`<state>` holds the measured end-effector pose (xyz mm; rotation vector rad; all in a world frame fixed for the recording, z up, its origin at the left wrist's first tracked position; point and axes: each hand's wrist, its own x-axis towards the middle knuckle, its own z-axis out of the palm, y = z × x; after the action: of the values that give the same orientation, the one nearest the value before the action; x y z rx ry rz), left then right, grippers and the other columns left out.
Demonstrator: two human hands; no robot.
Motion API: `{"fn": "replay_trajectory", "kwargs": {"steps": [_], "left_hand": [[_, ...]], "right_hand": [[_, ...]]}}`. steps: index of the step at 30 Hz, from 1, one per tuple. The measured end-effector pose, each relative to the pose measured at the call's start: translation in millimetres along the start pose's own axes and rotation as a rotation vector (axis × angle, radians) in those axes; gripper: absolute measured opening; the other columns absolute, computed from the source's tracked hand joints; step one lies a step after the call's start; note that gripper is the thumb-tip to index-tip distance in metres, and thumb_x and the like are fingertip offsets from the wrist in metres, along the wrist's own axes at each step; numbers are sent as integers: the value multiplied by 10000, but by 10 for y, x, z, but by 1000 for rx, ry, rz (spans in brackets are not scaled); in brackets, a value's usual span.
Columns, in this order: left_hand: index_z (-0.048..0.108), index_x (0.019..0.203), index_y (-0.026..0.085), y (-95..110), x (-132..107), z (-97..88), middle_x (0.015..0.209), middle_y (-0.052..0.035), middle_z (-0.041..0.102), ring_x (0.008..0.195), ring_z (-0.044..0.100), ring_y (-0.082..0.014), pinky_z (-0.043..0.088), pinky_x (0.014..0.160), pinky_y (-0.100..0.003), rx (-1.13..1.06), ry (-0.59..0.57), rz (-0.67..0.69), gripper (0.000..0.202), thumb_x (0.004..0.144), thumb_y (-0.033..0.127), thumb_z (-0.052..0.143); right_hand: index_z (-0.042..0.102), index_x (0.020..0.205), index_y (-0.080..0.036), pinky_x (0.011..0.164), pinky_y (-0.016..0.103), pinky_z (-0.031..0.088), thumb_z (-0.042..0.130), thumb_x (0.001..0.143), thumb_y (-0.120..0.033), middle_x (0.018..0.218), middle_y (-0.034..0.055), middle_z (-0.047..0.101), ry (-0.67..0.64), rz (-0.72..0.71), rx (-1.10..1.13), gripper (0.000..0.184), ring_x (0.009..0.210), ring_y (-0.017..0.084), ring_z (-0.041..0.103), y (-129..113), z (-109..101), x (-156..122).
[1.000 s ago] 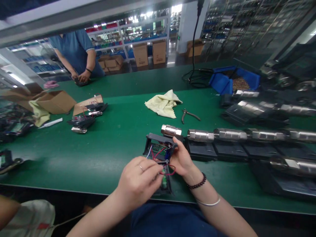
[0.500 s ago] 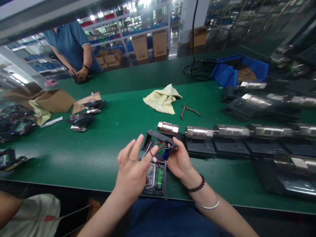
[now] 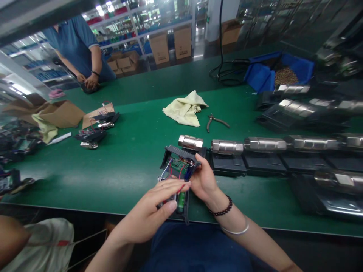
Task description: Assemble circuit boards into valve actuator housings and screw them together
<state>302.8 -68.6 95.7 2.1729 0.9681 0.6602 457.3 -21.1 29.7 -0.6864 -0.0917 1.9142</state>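
**Black housing held open between two hands**

Head view – the right hand (image 3: pixel 203 182) is closed on the right edge of the black housing (image 3: pixel 176 154), which stands tilted up with its green circuit board and red wires facing the person. The left hand (image 3: pixel 151 215) lies with fingers nearly straight across the lower shell (image 3: pixel 183 204), thumb beneath. Whether it grips the shell cannot be told. Just beyond the right hand's fingertips a steel cylinder (image 3: pixel 190 142) joins the housing. To the right of that hand runs a row of finished units (image 3: pixel 265 145) – farther off lie pliers (image 3: pixel 215 121) and a yellow cloth (image 3: pixel 184 109) on the green mat (image 3: pixel 119 170).
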Motion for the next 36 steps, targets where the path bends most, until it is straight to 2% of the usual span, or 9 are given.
{"fn": "replay_trajectory", "kwargs": {"steps": [2, 5, 11, 14, 19, 26, 30, 33, 36], "left_hand": [[520, 1295, 222, -48, -17, 63, 1117, -80, 675, 1069, 585, -184, 510, 901, -348, 144, 107, 36, 396, 934, 99, 413], [599, 1195, 199, -112, -27, 186, 935, -65, 685, 881, 575, -172, 520, 780, -303, 399, 290, 103, 372, 917, 45, 407], [640, 969, 160, -92, 16, 325, 745, -30, 685, 718, 593, -166, 506, 706, -296, 578, 395, 101, 140, 935, 177, 505], [622, 817, 173, -52, 32, 360, 691, -18, 671, 675, 597, -170, 494, 671, -302, 617, 392, 31, 146, 926, 211, 532], [635, 734, 162, 90, -6, 542, 646, -42, 630, 630, 569, -195, 494, 653, -336, 833, 224, 16, 280, 897, 62, 431], [656, 852, 108, 178, -59, 672, 709, -81, 644, 661, 570, -215, 478, 643, -333, 951, 212, 16, 307, 872, 16, 364], [627, 1044, 170, 15, -68, 664, 923, -88, 656, 797, 587, -211, 467, 705, -322, 831, 440, -58, 202, 917, 149, 471], [418, 1337, 59, -98, -79, 712, 1201, -232, 561, 1102, 532, -330, 451, 888, -455, 881, 584, -224, 503, 910, 303, 524], [244, 1421, -5, -162, -101, 765, 1212, -264, 566, 1133, 531, -344, 434, 932, -510, 841, 549, -218, 626, 945, 351, 441]], "right_hand": [[718, 815, -193, 866, 420, 524, 721, 612, -469, 808, 24, 748, 11, -11, 11, 343, 901, 265, 677, -3, 0, 5], [715, 818, -192, 871, 416, 522, 725, 606, -468, 829, 28, 748, 12, -46, 14, 348, 939, 269, 667, -6, 10, 6], [706, 791, -192, 872, 422, 523, 732, 606, -485, 761, 22, 737, -22, -36, -9, 347, 916, 268, 673, 9, 8, 4], [699, 747, -192, 875, 394, 525, 744, 598, -478, 749, 14, 735, -1, -69, -18, 326, 933, 261, 667, 22, 2, 3], [696, 759, -191, 865, 410, 537, 735, 606, -461, 781, 26, 738, 5, -39, -7, 312, 952, 267, 665, 44, 7, -11], [696, 752, -207, 859, 434, 540, 749, 573, -479, 799, 28, 739, 11, -50, -55, 329, 965, 280, 658, 53, 18, -68], [721, 823, -215, 894, 452, 515, 741, 570, -514, 810, 24, 742, -33, -156, -126, 392, 942, 287, 662, 4, -6, -105], [733, 860, -210, 962, 437, 467, 705, 621, -503, 878, 32, 743, -61, -266, -210, 380, 976, 277, 651, -37, -21, -133], [739, 893, -215, 995, 419, 437, 674, 667, -500, 952, 37, 739, -71, -336, -305, 370, 1021, 273, 633, -67, -31, -180]]}}
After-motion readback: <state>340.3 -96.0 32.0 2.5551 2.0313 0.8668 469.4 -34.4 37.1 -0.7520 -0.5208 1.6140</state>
